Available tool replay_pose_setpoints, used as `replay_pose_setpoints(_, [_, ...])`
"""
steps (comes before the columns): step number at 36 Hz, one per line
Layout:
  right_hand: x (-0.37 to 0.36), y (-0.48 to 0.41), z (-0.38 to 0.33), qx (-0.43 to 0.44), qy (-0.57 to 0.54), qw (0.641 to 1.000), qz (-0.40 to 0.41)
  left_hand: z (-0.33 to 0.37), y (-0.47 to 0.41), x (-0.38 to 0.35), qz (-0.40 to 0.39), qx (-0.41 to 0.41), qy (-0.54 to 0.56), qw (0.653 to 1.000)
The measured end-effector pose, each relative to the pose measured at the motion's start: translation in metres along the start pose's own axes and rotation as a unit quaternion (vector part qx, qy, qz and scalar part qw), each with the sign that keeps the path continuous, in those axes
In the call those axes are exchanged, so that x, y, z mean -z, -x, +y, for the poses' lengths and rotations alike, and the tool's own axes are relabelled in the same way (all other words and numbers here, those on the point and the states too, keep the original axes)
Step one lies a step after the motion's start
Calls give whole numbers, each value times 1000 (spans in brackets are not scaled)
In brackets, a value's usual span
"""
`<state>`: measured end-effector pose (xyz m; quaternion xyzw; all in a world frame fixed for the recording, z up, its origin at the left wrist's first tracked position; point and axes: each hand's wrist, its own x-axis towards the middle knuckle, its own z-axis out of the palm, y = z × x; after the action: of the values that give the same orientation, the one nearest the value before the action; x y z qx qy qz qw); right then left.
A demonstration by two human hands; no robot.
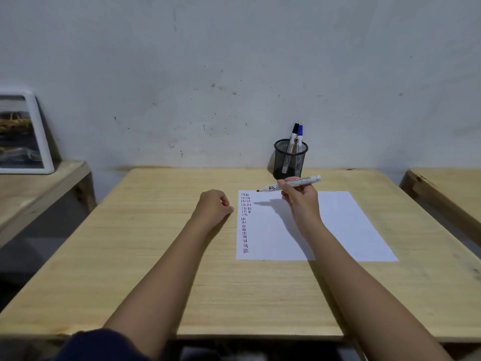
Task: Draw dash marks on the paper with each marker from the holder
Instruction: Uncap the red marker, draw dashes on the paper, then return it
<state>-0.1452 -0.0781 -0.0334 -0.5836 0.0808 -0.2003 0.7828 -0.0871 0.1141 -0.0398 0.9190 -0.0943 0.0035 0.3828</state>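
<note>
Holding an uncapped marker (pixel 291 184) mid-barrel, the right hand (pixel 302 201) has its fingers clamped on it above the paper (pixel 338 225) near the table's (pixel 156 243) far edge. Light and stiff, it probably suits this grip. Left hand (pixel 214 204) rests loosely curled, empty.

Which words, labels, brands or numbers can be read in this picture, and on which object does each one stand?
None can be read.
Marker in the right hand: print on the barrel, too blurred.
Two markers in the mesh holder: label print, too small.
Paper: only dash marks, no text.
</note>
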Motion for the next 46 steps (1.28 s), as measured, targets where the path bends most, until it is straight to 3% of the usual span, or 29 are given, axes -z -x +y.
replay_pose_setpoints(28, [5,2,-3,-6,10,1000,12,11,-10,1,-30,-29,-71,997])
replay_pose_setpoints(34, [3,3,0,5,-16,1000,-8,3,0,1,-9,-21,-37,999])
replay_pose_setpoints(38, [-1,2,-3,12,-31,999,4,6,18,1,68,-53,11,996])
replay_pose_setpoints(40, [-3,3,0,14,-11,1000,-4,5,30,-1,80,-78,24,993])
replay_pose_setpoints(46, [-16,9,15,33,120,992,-7,-3,58,-12,8,-134,-21,991])
